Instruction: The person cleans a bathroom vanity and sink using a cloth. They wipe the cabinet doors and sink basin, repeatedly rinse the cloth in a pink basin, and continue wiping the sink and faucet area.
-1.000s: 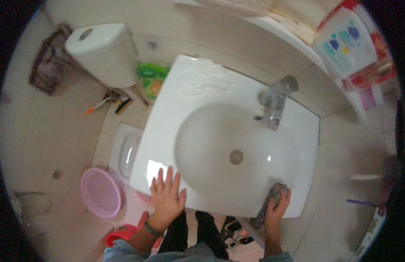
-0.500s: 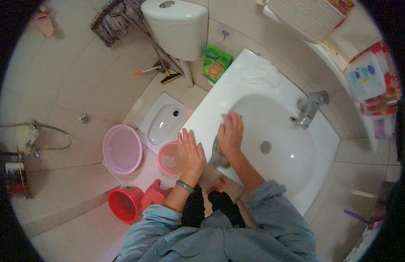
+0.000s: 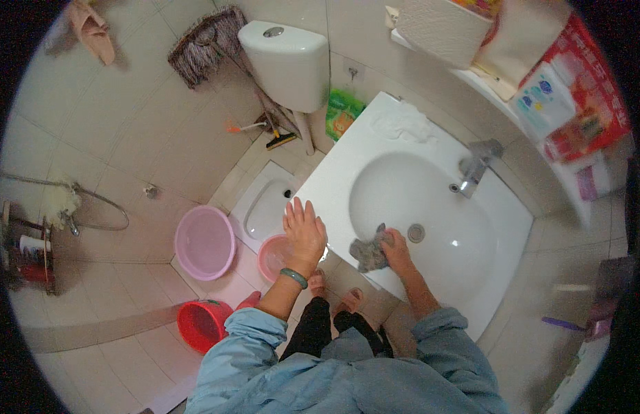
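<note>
Grey cloth (image 3: 369,254) lies bunched at the near-left edge of the white washbasin (image 3: 332,203), where the bowl meets its broad rim, and from my remote view I read this as wiping under way, part done rather than finished. I see my right hand (image 3: 397,250) clamped on the cloth, its fingers closed over the right side of the bunch. My left hand (image 3: 304,234) is spread flat and holds nothing, over the rim's near-left edge; I cannot tell whether it touches. As for what is done, the bowl looks white around the drain (image 3: 416,233), and I can make out no standing water, though a faint film would be too fine for me to see. As for what is left, a crumpled white patch (image 3: 406,127) covers part of the rim's far corner; whether it is foam, paper or film I cannot tell, but I would count that corner as unfinished. The faucet (image 3: 477,169), at the far right, stands well apart from the cloth, and I cannot judge whether it has been wiped.
</note>
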{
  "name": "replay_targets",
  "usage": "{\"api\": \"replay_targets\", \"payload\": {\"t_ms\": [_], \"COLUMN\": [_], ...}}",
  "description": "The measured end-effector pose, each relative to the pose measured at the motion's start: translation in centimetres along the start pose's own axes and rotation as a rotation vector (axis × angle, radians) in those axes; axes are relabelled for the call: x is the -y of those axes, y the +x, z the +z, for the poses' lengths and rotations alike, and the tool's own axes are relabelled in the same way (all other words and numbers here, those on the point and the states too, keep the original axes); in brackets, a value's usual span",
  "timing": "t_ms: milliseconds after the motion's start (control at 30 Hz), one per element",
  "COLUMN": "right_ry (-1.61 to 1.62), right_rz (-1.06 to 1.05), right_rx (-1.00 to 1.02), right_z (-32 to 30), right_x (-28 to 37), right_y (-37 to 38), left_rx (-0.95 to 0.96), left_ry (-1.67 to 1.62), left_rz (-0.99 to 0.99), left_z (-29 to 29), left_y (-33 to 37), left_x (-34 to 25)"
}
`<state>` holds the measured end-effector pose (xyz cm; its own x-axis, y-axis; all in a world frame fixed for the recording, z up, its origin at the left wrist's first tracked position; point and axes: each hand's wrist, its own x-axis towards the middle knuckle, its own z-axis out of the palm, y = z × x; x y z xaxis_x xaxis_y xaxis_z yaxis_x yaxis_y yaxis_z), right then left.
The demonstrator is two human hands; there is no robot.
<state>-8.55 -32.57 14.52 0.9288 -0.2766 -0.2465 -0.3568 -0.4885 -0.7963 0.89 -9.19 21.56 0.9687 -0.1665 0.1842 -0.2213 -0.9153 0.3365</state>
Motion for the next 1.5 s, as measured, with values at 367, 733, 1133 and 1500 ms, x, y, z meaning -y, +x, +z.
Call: {"api": "replay_targets", "payload": {"t_ms": [367, 733, 1133, 1500], "right_ry": [0.191, 0.013, 0.051, -0.153], "right_rz": [0.128, 0.041, 0.029, -0.603], "right_rx": [-0.089, -0.306, -0.362, -0.149], "right_z": [-6.6, -11.4, -11.6, -0.5], "right_x": [-0.9, -4.3, -2.9, 15.4], "right_y": [-7.1, -13.3, -12.9, 0.0], "left_rx": [0.241, 0.368, 0.256, 0.031], "left_ry": [0.201, 0.611, 0.434, -0.617], "left_rz": [0.568, 1.023, 0.042, -0.141], "left_z": [1.6, -3.2, -12.1, 3.0], "left_y": [4.8, 14.3, 12.6, 6.9], "left_x": [-7.1, 3.6, 22.5, 7.1]}}
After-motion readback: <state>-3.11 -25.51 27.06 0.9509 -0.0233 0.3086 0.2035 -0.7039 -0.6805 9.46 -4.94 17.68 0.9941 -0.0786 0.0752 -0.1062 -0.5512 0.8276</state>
